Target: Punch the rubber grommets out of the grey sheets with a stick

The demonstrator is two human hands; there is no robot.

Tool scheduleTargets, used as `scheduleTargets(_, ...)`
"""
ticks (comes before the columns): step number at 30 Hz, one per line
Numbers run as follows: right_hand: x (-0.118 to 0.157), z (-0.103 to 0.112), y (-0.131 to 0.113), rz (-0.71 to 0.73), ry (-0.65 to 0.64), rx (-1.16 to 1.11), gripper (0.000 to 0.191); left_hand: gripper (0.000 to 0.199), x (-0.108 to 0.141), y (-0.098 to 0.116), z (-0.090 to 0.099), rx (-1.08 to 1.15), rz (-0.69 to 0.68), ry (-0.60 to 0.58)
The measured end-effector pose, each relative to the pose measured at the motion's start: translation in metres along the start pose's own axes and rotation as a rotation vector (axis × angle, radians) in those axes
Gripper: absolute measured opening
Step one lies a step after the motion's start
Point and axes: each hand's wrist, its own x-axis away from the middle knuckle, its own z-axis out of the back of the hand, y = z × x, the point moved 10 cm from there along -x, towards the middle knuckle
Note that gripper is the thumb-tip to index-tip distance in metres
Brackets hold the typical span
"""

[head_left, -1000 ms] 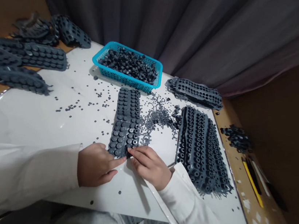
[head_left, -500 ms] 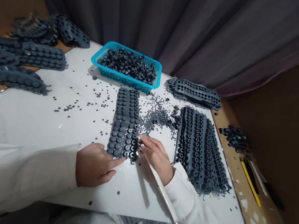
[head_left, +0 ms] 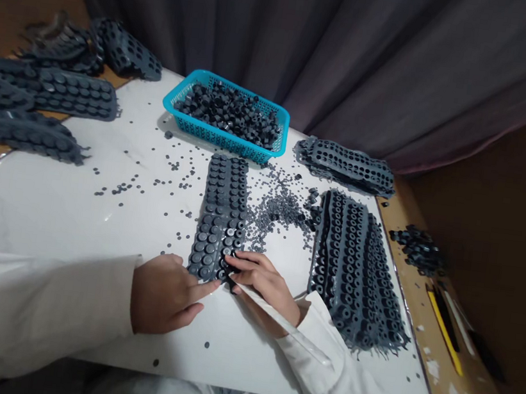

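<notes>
A dark grey rubber sheet point(head_left: 224, 199) with rows of round raised studs lies lengthwise before me. My left hand point(head_left: 163, 294) rests at its near edge, index finger stretched out against the bottom corner and thumb apart; it grips nothing. In my right hand point(head_left: 271, 290) is a long, thin white stick-like tool point(head_left: 291, 331), held like a pen and slanting back over the wrist. The tool's working end is at the sheet's near right studs, hidden by my fingers. Small dark discs point(head_left: 283, 209) are scattered beside the sheet, mostly on its right.
Behind the sheet stands a blue basket point(head_left: 225, 139) full of small dark rubber pieces. Studded sheets point(head_left: 356, 261) lie on the right, perforated ones point(head_left: 344, 166) behind them. More sheets point(head_left: 77, 95) are at left. A yellow-handled tool point(head_left: 446, 334) lies near the right edge.
My right hand has moved left and toward me, onto the sheet's near right corner, and the white tool lies flatter. My left hand has stayed nearly in place.
</notes>
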Motion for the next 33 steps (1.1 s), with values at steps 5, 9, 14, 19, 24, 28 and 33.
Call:
scheduleTargets(5, -0.001, -0.004, -0.012, 0.128, -0.027, 0.225, 0.009, 0.036, 0.001, 0.001, 0.002, 0.009, -0.013, 0.04)
scheduleTargets(9, -0.001, 0.003, -0.019, 0.188, 0.026, 0.415, 0.016, 0.036, 0.0, 0.002, 0.001, 0.026, -0.035, 0.03)
scheduleTargets(14, -0.007, 0.023, -0.007, -0.004, 0.13, 0.233, 0.014, 0.039, -0.001, 0.002, -0.004, 0.023, -0.036, -0.02)
scheduleTargets(19, -0.011, 0.009, -0.004, -0.026, 0.045, 0.073, 0.006, 0.037, -0.002, 0.002, -0.003, 0.048, -0.034, -0.023)
scheduleTargets(24, -0.012, 0.004, -0.001, -0.003, 0.031, 0.13, 0.004, 0.038, -0.001, 0.002, -0.003, 0.074, -0.044, 0.01)
scheduleTargets(28, -0.015, 0.001, -0.014, 0.161, -0.023, 0.37, 0.007, 0.037, 0.0, 0.004, -0.004, 0.117, -0.067, 0.024)
scheduleTargets(33, -0.024, 0.021, -0.008, 0.094, 0.105, 0.426, 0.013, 0.04, 0.0, 0.005, -0.004, 0.11, -0.096, 0.036)
